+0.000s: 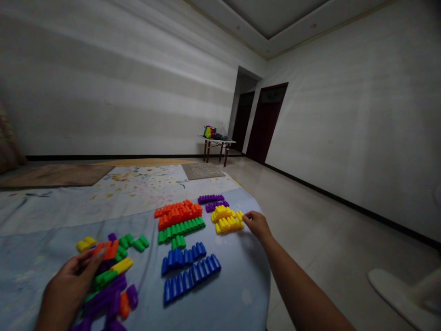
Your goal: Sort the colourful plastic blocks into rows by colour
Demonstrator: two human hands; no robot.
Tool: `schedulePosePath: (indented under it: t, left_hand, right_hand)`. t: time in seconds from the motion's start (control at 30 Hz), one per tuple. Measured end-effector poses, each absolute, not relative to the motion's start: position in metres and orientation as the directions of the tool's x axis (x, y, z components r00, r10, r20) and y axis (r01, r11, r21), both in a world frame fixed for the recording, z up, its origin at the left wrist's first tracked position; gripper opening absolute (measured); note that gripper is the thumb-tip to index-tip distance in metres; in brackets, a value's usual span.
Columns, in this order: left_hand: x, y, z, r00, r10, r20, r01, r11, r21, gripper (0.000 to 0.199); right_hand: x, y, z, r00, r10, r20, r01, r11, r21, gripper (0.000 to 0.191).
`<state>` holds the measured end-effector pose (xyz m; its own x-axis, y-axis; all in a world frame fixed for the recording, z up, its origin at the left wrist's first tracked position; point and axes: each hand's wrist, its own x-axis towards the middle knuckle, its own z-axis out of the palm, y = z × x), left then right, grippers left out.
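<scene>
At the mixed pile, my left hand (70, 280) pinches an orange bullet-shaped plastic block (110, 250) between thumb and fingers. Around it lie loose purple blocks (113, 294), green blocks (139, 243) and yellow blocks (86, 243). Across the cloth, my right hand (255, 224) has its fingers closed at a yellow block (240, 216), at the right end of the yellow rows (227, 224). Sorted by colour in the middle are orange rows (179, 214), a green row (182, 230), blue rows (193, 278) and purple rows (211, 198).
A pale blue cloth (244, 285) covers the table, whose rounded edge drops off at the right. Beyond are a flowered cover (151, 184) and brown mats (62, 175). A small table (217, 140) stands by the far wall. A white base (396, 294) is at lower right.
</scene>
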<state>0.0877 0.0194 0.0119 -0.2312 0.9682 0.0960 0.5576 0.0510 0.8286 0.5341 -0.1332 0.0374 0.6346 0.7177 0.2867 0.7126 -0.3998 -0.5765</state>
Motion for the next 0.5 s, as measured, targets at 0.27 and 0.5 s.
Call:
schedulePosePath:
  t: [0.27,0.5]
  left_hand:
    - [0.084,0.024,0.008,-0.213,0.975,0.055,0.573,0.079,0.816,0.052]
    - [0.088,0.021,0.012,-0.200,0.978,0.065,0.568,0.062,0.821,0.053]
  right_hand:
    - [0.531,-0.116,0.025,0.634,0.737,0.234,0.705,-0.427,-0.566,0.021]
    - [0.540,-0.120,0.023,0.652,0.723,0.228,0.709,-0.475,-0.522,0.018]
